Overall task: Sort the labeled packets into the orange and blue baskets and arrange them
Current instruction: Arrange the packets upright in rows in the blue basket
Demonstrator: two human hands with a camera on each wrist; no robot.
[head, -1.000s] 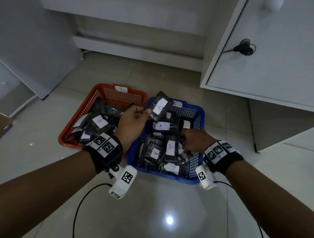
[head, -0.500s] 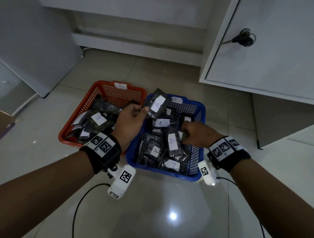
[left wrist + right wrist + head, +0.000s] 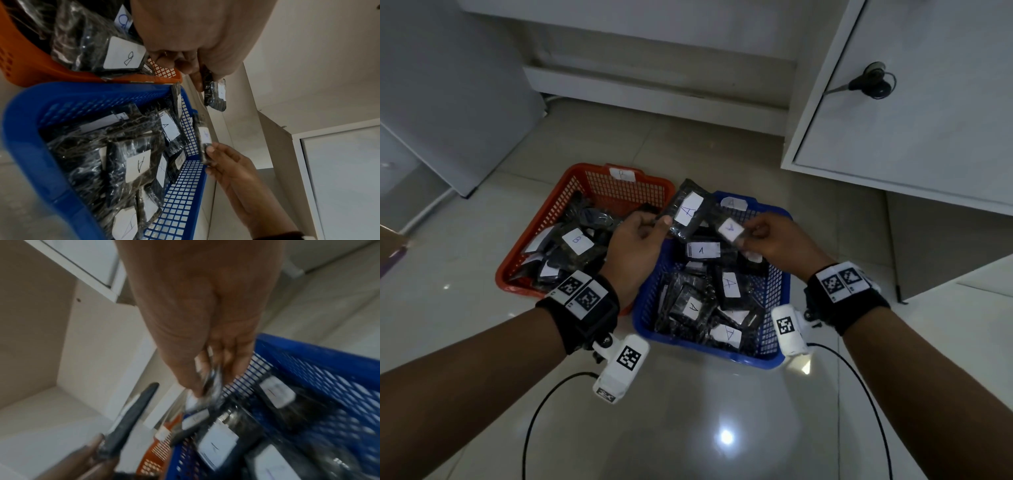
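Pinching one A packet [image 3: 686, 213] in my left hand [image 3: 635, 251] and another [image 3: 730, 230] in my right hand [image 3: 779, 241] above the blue basket [image 3: 645, 308] at twelve o'clock, I risk the slick wrap slipping into the orange basket [image 3: 541, 222].

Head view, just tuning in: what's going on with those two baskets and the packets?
A person is sorting dark packets with white letter labels on the floor. The left hand holds up a packet marked A over the gap between the baskets; the right hand pinches another labelled packet above the blue basket. That basket, tagged A, holds A packets; the orange basket, tagged B, holds B packets. Both held packets are not yet set down.
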